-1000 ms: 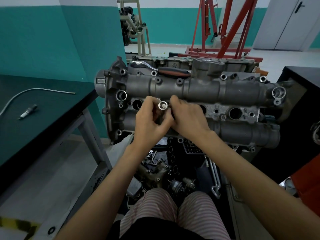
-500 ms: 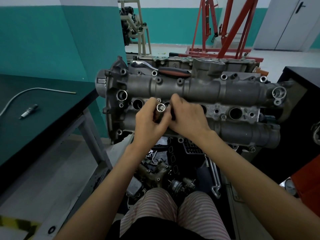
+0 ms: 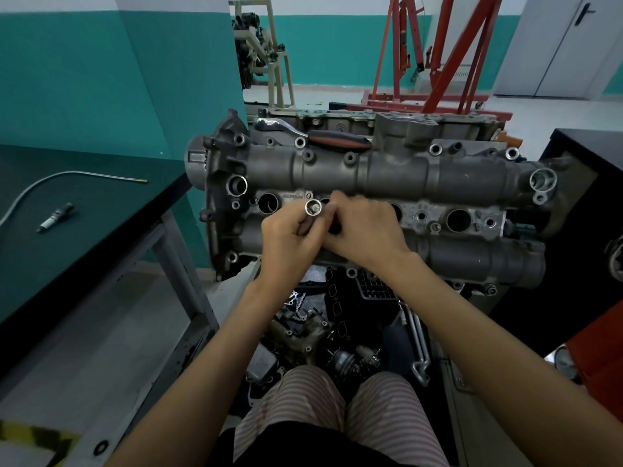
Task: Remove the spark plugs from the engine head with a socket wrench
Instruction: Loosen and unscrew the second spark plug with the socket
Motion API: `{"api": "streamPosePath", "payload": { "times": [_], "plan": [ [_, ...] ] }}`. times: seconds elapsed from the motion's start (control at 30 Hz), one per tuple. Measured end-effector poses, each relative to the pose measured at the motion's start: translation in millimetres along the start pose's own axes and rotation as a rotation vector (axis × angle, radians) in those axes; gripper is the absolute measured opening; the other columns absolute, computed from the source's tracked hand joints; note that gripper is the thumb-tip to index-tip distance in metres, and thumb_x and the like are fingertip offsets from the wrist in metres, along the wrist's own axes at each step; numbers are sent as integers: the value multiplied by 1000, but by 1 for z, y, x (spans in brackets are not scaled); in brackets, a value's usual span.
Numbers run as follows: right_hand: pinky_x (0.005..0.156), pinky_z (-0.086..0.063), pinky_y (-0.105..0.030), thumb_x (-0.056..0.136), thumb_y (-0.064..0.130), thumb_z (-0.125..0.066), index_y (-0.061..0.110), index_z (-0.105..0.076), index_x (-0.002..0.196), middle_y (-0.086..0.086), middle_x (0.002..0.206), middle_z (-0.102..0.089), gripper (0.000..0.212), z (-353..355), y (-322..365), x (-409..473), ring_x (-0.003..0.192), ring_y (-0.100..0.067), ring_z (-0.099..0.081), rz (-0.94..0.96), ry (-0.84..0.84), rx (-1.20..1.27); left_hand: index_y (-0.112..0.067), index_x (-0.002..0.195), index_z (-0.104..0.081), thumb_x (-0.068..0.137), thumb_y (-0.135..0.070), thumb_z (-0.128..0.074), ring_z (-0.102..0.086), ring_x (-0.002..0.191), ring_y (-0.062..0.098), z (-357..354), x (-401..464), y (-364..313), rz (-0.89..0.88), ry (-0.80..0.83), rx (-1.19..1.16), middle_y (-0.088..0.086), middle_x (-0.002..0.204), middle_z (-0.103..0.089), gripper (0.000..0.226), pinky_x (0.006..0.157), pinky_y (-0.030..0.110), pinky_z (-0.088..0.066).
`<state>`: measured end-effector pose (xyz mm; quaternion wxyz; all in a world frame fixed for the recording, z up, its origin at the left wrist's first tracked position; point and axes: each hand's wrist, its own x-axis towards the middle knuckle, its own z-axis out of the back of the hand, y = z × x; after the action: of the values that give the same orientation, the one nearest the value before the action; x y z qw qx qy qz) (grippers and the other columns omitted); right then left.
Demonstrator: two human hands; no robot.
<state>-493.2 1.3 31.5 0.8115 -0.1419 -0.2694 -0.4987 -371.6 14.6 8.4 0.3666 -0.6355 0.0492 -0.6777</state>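
Two hands work a socket at the engine head, in a workshop with teal walls.

A red hoist [image 3: 438,55] stands at the back by a grey door [image 3: 569,45]. The engine head [image 3: 371,183] lies across the middle, a ratchet wrench [image 3: 317,136] resting on its top edge. To the left a dark green surface [image 3: 84,210] carries a bent rod [image 3: 67,178] and one spark plug [image 3: 55,217]. Loose parts [image 3: 320,332] litter the floor below. The left hand [image 3: 290,241] grips the socket [image 3: 313,207] over the plug holes; the right hand [image 3: 364,230] curls beside it, pinching its hidden end.
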Motion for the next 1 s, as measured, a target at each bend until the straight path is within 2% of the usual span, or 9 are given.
{"api": "streamPosePath", "payload": {
  "times": [0.07, 0.17, 0.27, 0.47, 0.57, 0.67, 0.77, 0.87, 1.0],
  "plan": [
    [56, -28, -29, 81, 50, -41, 15, -57, 90, -8, 86, -67, 40, -3, -3, 0, 83, -30, -62, 18, 21, -32, -22, 57, -26, 85, -22, -62, -25, 51, 6, -1, 0, 0, -20, 8, 7, -9, 52, -25, 46, 50, 15, -23],
    [57, -25, -31, 88, 33, -48, 8, -54, 92, -13, 88, -65, 26, -3, -4, 0, 81, -34, -61, 33, 6, 2, -10, 65, -40, 81, -31, -65, -36, 52, 15, 1, -3, 1, 19, 36, 24, 8, 56, -41, 36, 50, 19, -30],
    [52, -23, -30, 88, 33, -47, 6, -47, 93, -15, 82, -64, 28, -2, -1, -1, 71, -35, -61, 31, -24, 49, -18, 78, -40, 86, -28, -57, -39, 53, 8, 3, -4, 0, 68, 51, -43, -3, 61, -44, 21, 52, 12, -29],
    [56, -27, -29, 84, 47, -45, 16, -56, 87, -9, 85, -67, 33, -4, -3, 1, 82, -31, -62, 16, 30, -32, -17, 60, -27, 85, -24, -63, -24, 52, 6, -1, 0, 2, 33, 11, 39, -12, 54, -24, 44, 50, 16, -21],
    [58, -25, -30, 86, 32, -51, 10, -58, 90, -12, 89, -66, 23, -4, -4, 0, 83, -33, -61, 43, 25, -11, -16, 67, -36, 81, -30, -64, -31, 54, 11, 0, -2, 1, 14, 32, 48, -8, 56, -33, 35, 51, 15, -26],
    [54, -25, -31, 85, 30, -54, 6, -50, 93, -14, 86, -63, 26, -3, -2, -1, 74, -35, -61, 34, -2, 13, -16, 75, -39, 83, -25, -57, -36, 55, 8, 3, -3, -1, 39, 60, -11, -7, 61, -39, 22, 53, 13, -29],
    [51, -25, -29, 84, 39, -49, 7, -47, 93, -12, 82, -65, 33, -1, 0, -1, 70, -34, -62, 3, -33, 34, -11, 64, -37, 88, -21, -53, -29, 52, 5, 2, -2, 0, 26, 43, 11, -10, 57, -31, 30, 52, 14, -25],
    [54, -28, -28, 83, 47, -48, 13, -55, 90, -9, 83, -66, 35, -1, -1, 0, 78, -31, -62, -8, 3, -17, -17, 55, -29, 88, -20, -59, -24, 50, 5, -2, 0, 1, 8, -6, 4, -12, 52, -24, 44, 50, 15, -22],
    [59, -24, -31, 88, 29, -50, 9, -57, 94, -12, 90, -65, 21, -3, -3, -1, 85, -33, -60, 36, 14, -17, -16, 63, -35, 84, -26, -63, -33, 52, 12, 0, -2, 2, -16, 38, 64, -3, 55, -35, 36, 51, 14, -26]
  ]
}}
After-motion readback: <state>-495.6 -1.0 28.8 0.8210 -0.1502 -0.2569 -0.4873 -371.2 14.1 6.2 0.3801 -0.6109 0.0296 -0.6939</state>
